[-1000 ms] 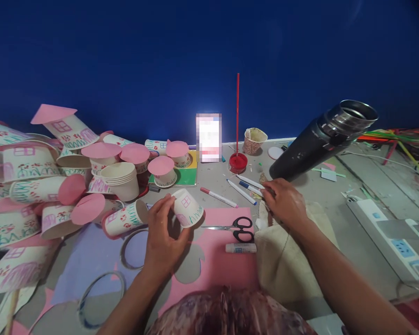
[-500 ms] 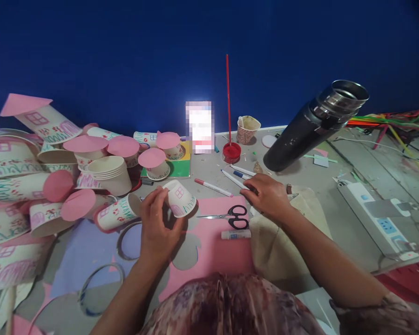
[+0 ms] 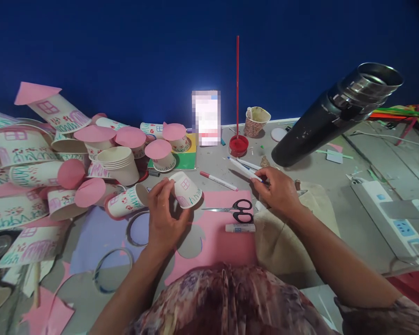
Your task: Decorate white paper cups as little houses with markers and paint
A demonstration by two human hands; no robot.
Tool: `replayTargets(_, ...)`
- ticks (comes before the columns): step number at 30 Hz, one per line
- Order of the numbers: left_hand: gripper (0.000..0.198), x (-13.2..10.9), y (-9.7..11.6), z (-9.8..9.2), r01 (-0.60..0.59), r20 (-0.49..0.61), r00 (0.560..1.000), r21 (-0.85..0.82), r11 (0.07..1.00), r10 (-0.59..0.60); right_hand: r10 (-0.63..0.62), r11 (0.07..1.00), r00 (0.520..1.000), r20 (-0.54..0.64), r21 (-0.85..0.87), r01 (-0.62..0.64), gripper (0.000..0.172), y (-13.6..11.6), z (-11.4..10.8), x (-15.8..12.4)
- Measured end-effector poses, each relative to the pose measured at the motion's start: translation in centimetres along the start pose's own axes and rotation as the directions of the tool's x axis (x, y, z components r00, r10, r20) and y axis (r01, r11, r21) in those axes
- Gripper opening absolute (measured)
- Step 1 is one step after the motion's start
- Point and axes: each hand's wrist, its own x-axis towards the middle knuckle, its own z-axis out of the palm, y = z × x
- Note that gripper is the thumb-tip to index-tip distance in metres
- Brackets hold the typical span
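My left hand (image 3: 165, 209) is closed around a small white paper cup (image 3: 186, 190), tilted, with a pink window and green grass strokes drawn on it. My right hand (image 3: 274, 188) pinches a white marker (image 3: 243, 169) whose blue tip points up and to the left. Another marker lies just behind it, partly hidden. Between my hands a red-capped marker (image 3: 219, 181) lies on the table. Nearer to me, black-handled scissors (image 3: 242, 211) and a glue stick (image 3: 240, 228) rest on pink paper (image 3: 223, 251).
Decorated cups with pink paper roofs (image 3: 95, 133) crowd the left side, beside a stack of plain cups (image 3: 120, 167). Tape rings (image 3: 113, 265) lie on purple paper. A red dish (image 3: 238, 146), a tall black flask (image 3: 317, 121) and a power strip (image 3: 394, 223) stand behind and right.
My right hand has closed on the marker and raised it slightly from the table. My left hand still holds the cup. The whole view has shifted a little.
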Motion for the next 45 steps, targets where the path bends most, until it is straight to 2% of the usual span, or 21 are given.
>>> replayTargets(8,0.079,0.0,0.1,0.1,0.005,-0.026,1.0,-0.051,0.999,-0.007,0.024,1.0,1.0,0.02,-0.004,-0.024,0.017,-0.3,0.0,-0.1)
replayTargets(14,0.077,-0.1,0.9,-0.4,0.189,0.029,0.982,-0.207,0.96,-0.188,0.067,0.998,0.996,0.053,-0.022,-0.066,0.02,-0.1,0.1,-0.3)
replayTargets(17,0.074,-0.1,1.1,-0.6,0.238,0.038,0.971,-0.253,0.938,-0.236,0.074,0.997,0.995,0.06,-0.033,-0.072,0.023,0.0,0.2,-0.3)
replayTargets(24,0.075,-0.2,1.2,-0.9,0.274,0.106,0.962,-0.309,0.911,-0.253,0.096,0.995,0.989,0.115,-0.051,-0.09,0.028,0.2,0.3,-0.3)
replayTargets(32,0.075,-0.3,1.5,-0.8,0.338,0.163,0.941,-0.395,0.855,-0.297,0.06,0.997,0.994,0.095,-0.062,-0.054,0.029,0.4,0.4,-0.4)
replayTargets(37,0.073,-0.1,1.7,-0.8,0.33,0.156,0.944,-0.41,0.85,-0.291,0.041,0.997,0.995,0.086,-0.074,-0.035,0.028,0.3,0.4,-0.5)
replayTargets(45,0.077,-0.4,1.1,-0.7,0.296,0.097,0.955,-0.303,0.906,-0.28,0.033,0.996,0.996,0.086,-0.08,-0.026,0.026,0.1,0.4,-0.4)
